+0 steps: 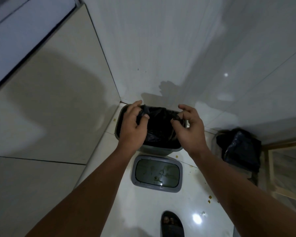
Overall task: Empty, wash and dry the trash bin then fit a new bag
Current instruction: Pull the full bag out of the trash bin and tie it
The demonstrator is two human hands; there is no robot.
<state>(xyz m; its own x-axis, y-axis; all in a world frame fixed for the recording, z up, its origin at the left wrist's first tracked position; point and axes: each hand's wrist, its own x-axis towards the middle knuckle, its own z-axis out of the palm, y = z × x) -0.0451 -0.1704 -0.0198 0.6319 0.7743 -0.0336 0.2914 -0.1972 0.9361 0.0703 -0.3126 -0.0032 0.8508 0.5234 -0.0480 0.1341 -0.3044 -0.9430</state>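
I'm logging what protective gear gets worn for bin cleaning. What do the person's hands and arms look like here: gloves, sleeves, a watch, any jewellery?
No protective gear shows. The left hand and the right hand are bare, without gloves, and no rings are visible. Both forearms are uncovered as far as the picture's edge, with no sleeve, watch or wristband in view.

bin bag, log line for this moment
left hand grips black bag | right hand grips bag | bin upright | lid on floor

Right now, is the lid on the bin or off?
Off. The lid lies flat on the floor in front of the bin, whose top is open, showing the black bag.
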